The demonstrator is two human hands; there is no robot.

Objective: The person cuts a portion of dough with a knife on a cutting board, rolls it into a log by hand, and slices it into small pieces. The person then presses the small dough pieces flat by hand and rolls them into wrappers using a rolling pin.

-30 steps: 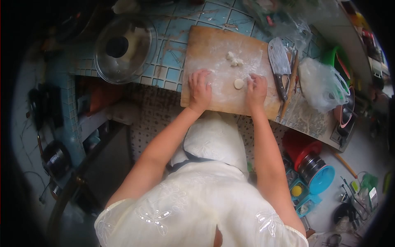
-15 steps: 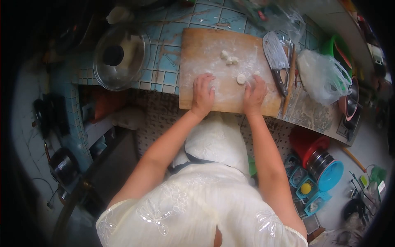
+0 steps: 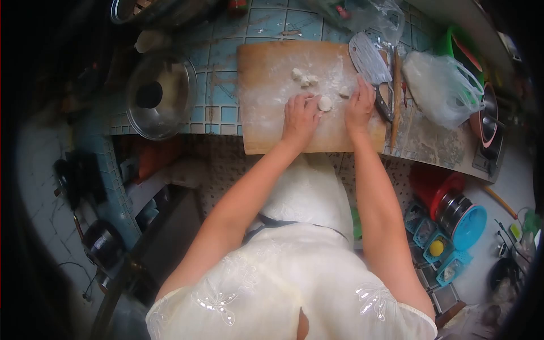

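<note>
A floured wooden board [image 3: 263, 127] lies on the tiled counter. My left hand [image 3: 302, 116] rests palm down on it, fingers out and slightly bent, beside a round flattened dough piece [image 3: 324, 103]. Its fingertips are very near the dough; whether they touch it I cannot tell. On the right side of the board my right hand [image 3: 359, 107] has its fingers stretched out, close to a smaller dough piece [image 3: 344, 91]. Several dough lumps [image 3: 306, 79] sit farther back. A cleaver [image 3: 368, 59] with a dark handle lies at the board's right edge, alongside a thin wooden rolling pin [image 3: 396, 102].
A glass lid [image 3: 161, 107] with a black knob is on the counter at left. To the right are a white plastic bag [image 3: 439, 88] and a green basin [image 3: 453, 42]. Below stand a red bucket [image 3: 428, 184] and a blue basin [image 3: 469, 226].
My left hand has moved right, up to the round dough piece. My right hand has shifted right and away from that piece, near the smaller one. The camera view has shifted slightly.
</note>
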